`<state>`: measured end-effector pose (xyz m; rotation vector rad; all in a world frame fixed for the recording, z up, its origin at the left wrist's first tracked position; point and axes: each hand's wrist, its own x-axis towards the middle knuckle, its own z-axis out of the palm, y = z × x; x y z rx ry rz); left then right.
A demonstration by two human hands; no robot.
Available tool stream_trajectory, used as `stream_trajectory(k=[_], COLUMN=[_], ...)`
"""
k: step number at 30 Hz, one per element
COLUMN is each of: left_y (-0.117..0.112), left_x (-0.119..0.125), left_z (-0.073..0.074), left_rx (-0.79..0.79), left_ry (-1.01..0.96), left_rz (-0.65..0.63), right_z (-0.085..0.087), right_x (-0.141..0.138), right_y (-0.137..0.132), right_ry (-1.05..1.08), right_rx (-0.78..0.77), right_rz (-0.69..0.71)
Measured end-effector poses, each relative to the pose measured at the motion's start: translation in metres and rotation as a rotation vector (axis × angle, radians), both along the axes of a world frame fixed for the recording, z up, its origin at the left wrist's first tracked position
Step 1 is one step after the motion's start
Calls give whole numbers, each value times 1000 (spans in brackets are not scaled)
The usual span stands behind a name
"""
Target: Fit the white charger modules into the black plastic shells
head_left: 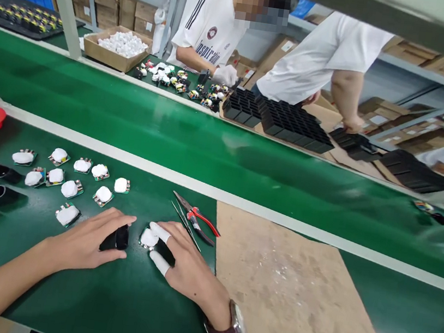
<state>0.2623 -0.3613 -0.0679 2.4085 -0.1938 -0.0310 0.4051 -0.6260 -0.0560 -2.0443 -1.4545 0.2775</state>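
Currently, left grip [86,238] clasps a black case [121,237]; right grip [187,266] pinches board [148,238] between fingertips [161,232].

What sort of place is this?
Probably an electronics assembly workshop. Small circuit boards topped with white lumps are spread over the near bench, pliers lie by the right hand, and people in white shirts work across a long green strip.

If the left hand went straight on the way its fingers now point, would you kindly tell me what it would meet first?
Most likely the small green circuit board topped with a white lump, by the fingers of the right hand, though the exact depth is unclear.
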Motion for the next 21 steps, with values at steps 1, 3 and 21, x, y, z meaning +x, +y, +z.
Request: stream_trajectory(k=[1, 3, 21], left_y=[0, 1, -5], left_x=[0, 0, -3], left_z=[0, 0, 4], left_rx=[1, 5, -37], left_ry=[8, 24, -34], left_rz=[1, -1, 57], right_z=[-1, -4, 12], right_x=[0, 1, -18], right_y=[0, 0, 8], right_ry=[13, 10, -84], right_rx=[12, 32, 337], right_rz=[4, 30, -61])
